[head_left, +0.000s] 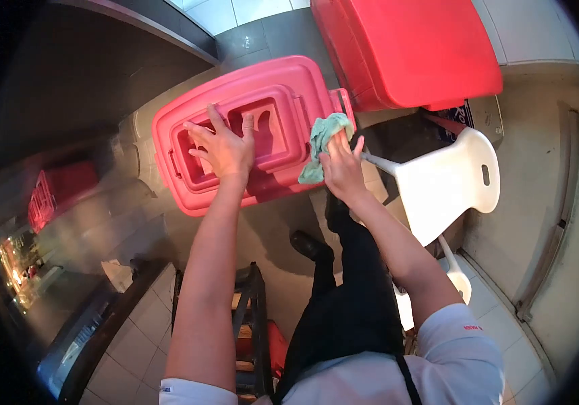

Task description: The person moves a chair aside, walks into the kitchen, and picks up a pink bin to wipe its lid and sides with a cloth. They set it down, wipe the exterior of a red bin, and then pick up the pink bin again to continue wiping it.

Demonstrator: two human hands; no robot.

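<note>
A pink plastic storage box [283,71] with a lidded top and two recesses stands in front of me. Over its recessed middle my left hand [225,145] is spread, fingers apart and holding nothing. My right hand [345,169] grips a crumpled light green cloth [316,142] at the box's right edge, by the side handle. Part of the cloth hangs down over the rim. The right palm and the underside of the cloth are hidden.
A large red container [431,47] stands behind to the right. Close by my right arm is a white chair [431,189]. A dark step frame [252,317] stands below my left arm, and a red crate [43,199] lies far left. My shoe [310,244] is on the floor.
</note>
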